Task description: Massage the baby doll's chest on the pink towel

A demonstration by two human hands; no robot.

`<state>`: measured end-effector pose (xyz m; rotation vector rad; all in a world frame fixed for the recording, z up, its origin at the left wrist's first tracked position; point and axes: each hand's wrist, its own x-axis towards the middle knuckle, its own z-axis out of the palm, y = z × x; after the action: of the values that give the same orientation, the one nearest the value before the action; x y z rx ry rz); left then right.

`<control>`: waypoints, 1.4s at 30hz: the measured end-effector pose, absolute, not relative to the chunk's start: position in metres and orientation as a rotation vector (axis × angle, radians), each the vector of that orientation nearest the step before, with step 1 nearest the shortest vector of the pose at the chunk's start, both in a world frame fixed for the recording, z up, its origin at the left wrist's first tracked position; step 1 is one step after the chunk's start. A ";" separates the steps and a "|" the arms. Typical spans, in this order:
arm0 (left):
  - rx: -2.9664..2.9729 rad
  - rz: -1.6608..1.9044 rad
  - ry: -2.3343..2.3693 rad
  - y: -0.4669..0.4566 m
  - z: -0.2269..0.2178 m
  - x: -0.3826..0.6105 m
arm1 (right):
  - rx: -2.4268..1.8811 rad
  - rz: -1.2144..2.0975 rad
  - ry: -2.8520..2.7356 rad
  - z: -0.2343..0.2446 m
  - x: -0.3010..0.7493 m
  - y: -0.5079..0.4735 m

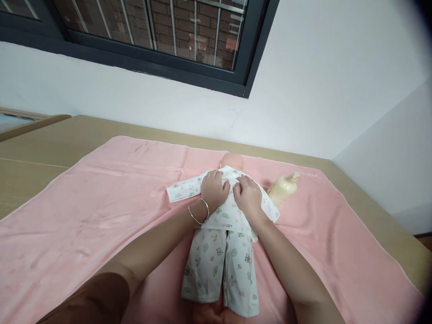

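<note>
A baby doll with a bare head lies stretched out on a pink blanket, its head toward the wall. It wears a white printed long-sleeved top and matching trousers. My left hand, with a bangle at the wrist, rests on the upper part of the top, fingers curled in on the cloth. Close beside it, my right hand is also closed on the top near the middle of the chest. My fingers partly hide the cloth between them. The doll's feet show at the bottom edge.
A yellowish bottle lies right of the doll, by its sleeve. The pink blanket has creases and covers much of a wooden surface. Behind it stand a white wall and a dark-framed window.
</note>
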<state>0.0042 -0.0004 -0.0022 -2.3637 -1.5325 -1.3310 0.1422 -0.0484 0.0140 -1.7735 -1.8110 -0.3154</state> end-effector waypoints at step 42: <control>-2.371 -1.352 -1.364 0.001 -0.008 0.005 | -1.669 -0.225 -1.679 -0.002 0.151 -0.044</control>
<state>0.0046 0.0010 -0.0076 -2.3711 -1.3638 -1.3525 0.1507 -0.0435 -0.0016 -1.6690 -1.6793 -0.2252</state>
